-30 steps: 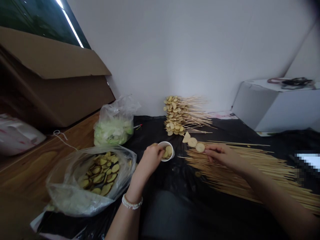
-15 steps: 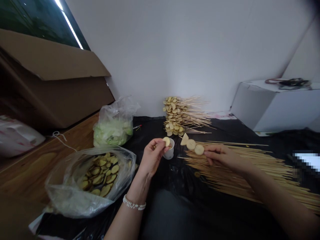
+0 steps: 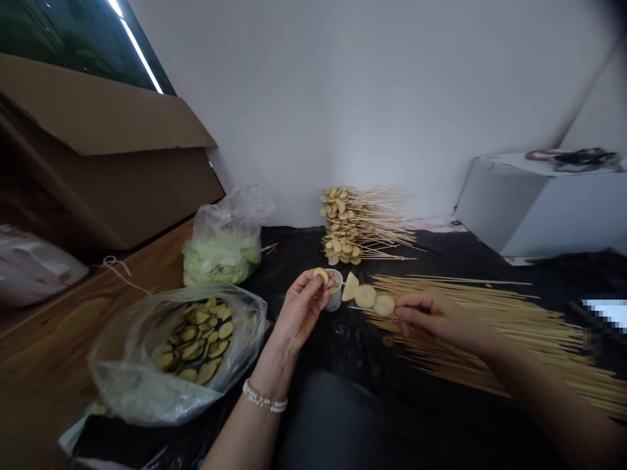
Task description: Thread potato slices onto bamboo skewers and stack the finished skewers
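Between the thumb and fingers of my left hand (image 3: 304, 303) is a round potato slice (image 3: 321, 275), tilted nearly edge-on. My right hand (image 3: 431, 316) pinches a wooden skewer (image 3: 344, 283) carrying several pale potato slices (image 3: 365, 296), one of them roughly triangular near the tip. The skewer's bare tip points left, close to the slice in my left hand; I cannot tell whether it touches. Just behind my left fingers stands a white cup (image 3: 335, 299), partly hidden. Below my right hand lies a broad spread of bare wooden skewers (image 3: 470, 333).
An open clear bag (image 3: 142, 391) of potato slices lies at left, with a bag of pale green vegetable (image 3: 223, 254) behind it. Filled skewers (image 3: 343, 225) are stacked by the wall. A cardboard box (image 3: 112, 196) stands left, a white box (image 3: 519, 209) right.
My right hand has moved slightly left, bringing the skewer tip close to my left fingers. The slice in my left hand has turned and shifted a little left.
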Motion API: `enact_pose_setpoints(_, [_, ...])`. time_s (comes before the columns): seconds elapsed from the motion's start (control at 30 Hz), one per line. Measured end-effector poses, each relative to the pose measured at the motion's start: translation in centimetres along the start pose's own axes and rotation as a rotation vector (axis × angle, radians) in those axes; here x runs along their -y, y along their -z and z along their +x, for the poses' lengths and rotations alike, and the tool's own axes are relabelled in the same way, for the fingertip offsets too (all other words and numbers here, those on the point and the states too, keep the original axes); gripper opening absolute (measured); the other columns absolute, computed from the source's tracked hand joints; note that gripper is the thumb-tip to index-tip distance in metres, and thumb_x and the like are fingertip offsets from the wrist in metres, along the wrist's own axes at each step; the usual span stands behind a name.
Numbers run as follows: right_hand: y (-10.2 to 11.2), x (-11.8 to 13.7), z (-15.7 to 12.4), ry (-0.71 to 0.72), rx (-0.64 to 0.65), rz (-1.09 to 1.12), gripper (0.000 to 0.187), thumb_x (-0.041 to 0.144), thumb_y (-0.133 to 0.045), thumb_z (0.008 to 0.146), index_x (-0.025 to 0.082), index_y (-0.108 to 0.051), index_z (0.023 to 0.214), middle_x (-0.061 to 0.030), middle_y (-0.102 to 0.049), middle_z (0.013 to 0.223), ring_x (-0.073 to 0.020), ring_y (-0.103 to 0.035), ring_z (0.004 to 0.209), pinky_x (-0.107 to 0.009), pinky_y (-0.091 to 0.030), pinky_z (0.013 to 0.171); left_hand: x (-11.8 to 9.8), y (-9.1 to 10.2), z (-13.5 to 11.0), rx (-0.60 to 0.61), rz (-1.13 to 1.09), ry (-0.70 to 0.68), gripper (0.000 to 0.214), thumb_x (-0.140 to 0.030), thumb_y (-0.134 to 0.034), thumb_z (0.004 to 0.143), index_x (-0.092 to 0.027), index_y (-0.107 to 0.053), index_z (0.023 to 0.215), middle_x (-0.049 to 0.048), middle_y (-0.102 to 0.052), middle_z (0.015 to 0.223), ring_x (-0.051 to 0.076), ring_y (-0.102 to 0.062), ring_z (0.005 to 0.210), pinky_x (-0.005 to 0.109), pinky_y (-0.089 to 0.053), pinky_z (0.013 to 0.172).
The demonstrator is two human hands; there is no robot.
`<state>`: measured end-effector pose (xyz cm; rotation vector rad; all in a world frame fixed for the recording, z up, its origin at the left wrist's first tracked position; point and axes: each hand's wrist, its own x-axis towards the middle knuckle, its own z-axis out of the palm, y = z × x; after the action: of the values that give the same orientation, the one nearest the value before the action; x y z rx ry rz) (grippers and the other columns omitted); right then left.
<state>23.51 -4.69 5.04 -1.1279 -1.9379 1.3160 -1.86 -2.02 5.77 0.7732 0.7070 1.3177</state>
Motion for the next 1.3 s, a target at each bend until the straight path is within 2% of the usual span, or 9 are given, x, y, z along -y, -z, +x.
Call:
enact_pose_setpoints(0.17, [-0.25, 0.14, 0.03, -0.002, -0.014, -0.037, 0.042, 0.052, -0.046, 0.089, 0.019, -0.058, 0.066, 0.0033, -0.044, 0.054, -0.0088, -0.036, 0.047, -0.023, -0.025, 0.046, 0.34, -0.09, 0.09, 0.004, -0.005, -0.021, 0.020, -0.019, -0.079, 0.066, -0.014, -0.067, 0.081, 0.0021, -0.070, 0.085, 0.005, -0.063, 0.068, 0.011, -0.050, 0.061])
enact_pose_setpoints(0.3, [-0.42, 0.11, 0.16, 0.039, -0.029, -0.108, 0.043, 0.052, -0.045, 0.089, 0.019, -0.058, 0.064, 0.0014, -0.049, 0.059, -0.0105, -0.040, 0.054, -0.024, -0.028, 0.050, 0.53, -0.05, 0.12, -0.027, -0.015, 0.002, 0.026, -0.018, -0.082, 0.062, -0.013, -0.071, 0.085, 0.0022, -0.071, 0.081, 0.005, -0.064, 0.067, 0.012, -0.052, 0.066])
enact_pose_setpoints(0.5, [-0.61, 0.07, 0.34, 0.053, -0.035, -0.136, 0.044, 0.050, -0.044, 0.090, 0.018, -0.058, 0.064, 0.0006, -0.051, 0.060, -0.0113, -0.044, 0.057, -0.024, -0.033, 0.055, 0.46, 0.04, 0.04, -0.035, -0.033, 0.017, 0.023, -0.019, -0.083, 0.060, -0.012, -0.072, 0.079, 0.0017, -0.071, 0.077, 0.005, -0.063, 0.065, 0.012, -0.051, 0.065])
enact_pose_setpoints(1.07, [-0.57, -0.17, 0.47, 0.017, -0.033, -0.133, 0.044, 0.051, -0.045, 0.089, 0.018, -0.057, 0.063, 0.0019, -0.048, 0.056, -0.0108, -0.040, 0.053, -0.024, -0.029, 0.051, 0.55, 0.22, 0.01, -0.031, 0.022, 0.010, 0.022, -0.022, -0.082, 0.062, -0.011, -0.072, 0.079, 0.0023, -0.070, 0.075, 0.005, -0.061, 0.063, 0.013, -0.050, 0.063])
enact_pose_setpoints(1.3, [-0.65, 0.02, 0.53, 0.044, -0.020, -0.156, 0.042, 0.047, -0.045, 0.090, 0.018, -0.058, 0.063, 0.0011, -0.051, 0.058, -0.0116, -0.044, 0.056, -0.025, -0.033, 0.055, 0.78, 0.22, -0.01, -0.029, 0.047, 0.013, 0.022, -0.024, -0.082, 0.062, -0.011, -0.073, 0.078, 0.0027, -0.070, 0.073, 0.005, -0.059, 0.060, 0.014, -0.049, 0.062])
